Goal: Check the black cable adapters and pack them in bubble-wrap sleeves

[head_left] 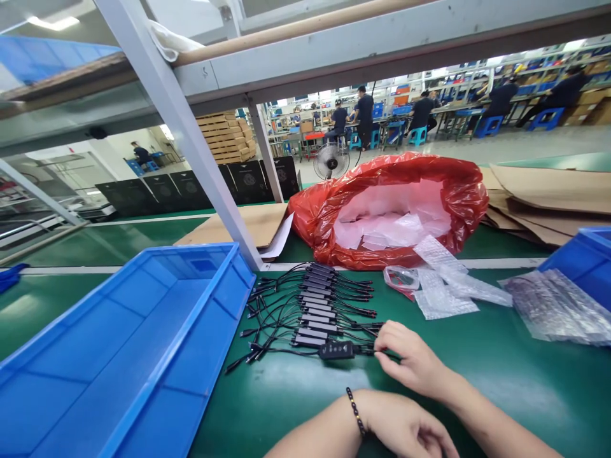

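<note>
A row of slim black-and-grey inline cable modules lies on the green table, with thin black leads running out on both sides. The nearest piece, a black inline controller with small buttons, lies at the front of the row. My right hand is at the right-hand end of this controller, fingertips pinched around its short cable. My left hand, with a dark beaded bracelet on the wrist, is lower, close to the bottom edge. Its fingers are curled under, and whatever they may hold is hidden.
A blue bin stands at left, another blue bin at right. Behind the row sits a red plastic bag holding pale packaging. Bubble-wrap sleeves lie right of the row. A metal upright rises behind the left bin.
</note>
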A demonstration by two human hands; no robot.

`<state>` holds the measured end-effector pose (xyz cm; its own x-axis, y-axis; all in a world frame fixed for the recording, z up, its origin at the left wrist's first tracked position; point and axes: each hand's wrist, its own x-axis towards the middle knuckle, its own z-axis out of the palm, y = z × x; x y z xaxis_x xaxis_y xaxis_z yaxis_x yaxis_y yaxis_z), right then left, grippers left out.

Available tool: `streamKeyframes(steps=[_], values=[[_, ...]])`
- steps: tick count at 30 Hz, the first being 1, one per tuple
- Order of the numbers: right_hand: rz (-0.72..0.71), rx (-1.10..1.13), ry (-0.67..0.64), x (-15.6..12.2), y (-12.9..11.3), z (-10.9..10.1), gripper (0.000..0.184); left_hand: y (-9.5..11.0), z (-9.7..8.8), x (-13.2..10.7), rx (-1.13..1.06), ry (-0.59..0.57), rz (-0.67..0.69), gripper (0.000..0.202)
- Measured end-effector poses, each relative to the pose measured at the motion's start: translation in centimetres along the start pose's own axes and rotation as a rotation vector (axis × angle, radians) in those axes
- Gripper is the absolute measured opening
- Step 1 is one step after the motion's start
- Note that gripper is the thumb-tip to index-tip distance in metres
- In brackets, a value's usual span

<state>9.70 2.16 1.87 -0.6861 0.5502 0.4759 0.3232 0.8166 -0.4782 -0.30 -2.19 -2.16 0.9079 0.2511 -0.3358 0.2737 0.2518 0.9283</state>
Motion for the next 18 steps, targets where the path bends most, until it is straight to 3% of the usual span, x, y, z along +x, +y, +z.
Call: streamKeyframes(steps=[4, 7, 11, 15, 18], values=[[0.08, 0.127, 0.198, -1.0, 1.5, -2.9, 0.011, 1.3, -0.4, -0.8, -0.397, 0.58, 0.253, 0.041], [0.19, 0.16, 0.261, -2.0, 3.0, -3.9, 0.011, 2.0, -1.1, -0.9, -0.765, 0.829, 0.541, 0.043], [0.33, 0.273, 0.178, -2.8, 4.0, -3.5, 0.009, 2.1, -1.6, -1.0, -0.926, 0.919, 0.705, 0.051], [0.395, 0.38, 0.075, -2.8, 3.8, -2.4, 0.04, 1.9, -1.6, -1.1, -0.916, 0.9, 0.719, 0.061], [0.368, 0.336, 0.062, -2.6, 3.3, -2.2, 0.035, 1.7, -1.6, -1.0, -0.9, 0.856, 0.705, 0.064]])
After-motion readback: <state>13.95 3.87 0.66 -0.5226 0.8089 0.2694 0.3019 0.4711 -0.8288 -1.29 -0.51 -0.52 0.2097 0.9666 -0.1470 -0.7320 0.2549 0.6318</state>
